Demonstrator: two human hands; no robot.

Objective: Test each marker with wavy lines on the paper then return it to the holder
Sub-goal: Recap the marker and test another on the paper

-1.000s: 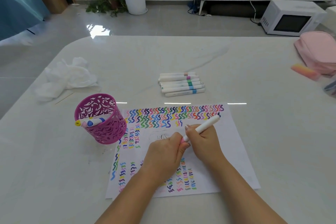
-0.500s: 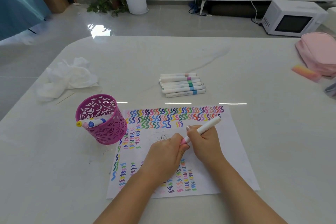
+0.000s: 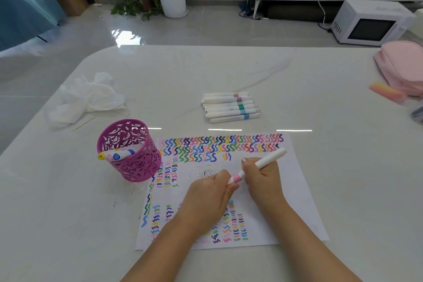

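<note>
Head view. Marker (image 3: 271, 158): smooth white barrel w/ pink band, held over the paper (image 3: 295, 181); long axis runs lower-left to upper-right. Right hand (image 3: 263, 178) curls round mid-barrel; left hand (image 3: 206, 197) pinches the lower-left end, prob. the cap. Holder (image 3: 135, 167), a round pink cup w/ cut-out walls, stands on the table (image 3: 68, 213) just beside the paper's left edge, nearer the left hand. Spare markers (image 3: 229, 107), prob. untested, lie stacked beyond the paper
</note>
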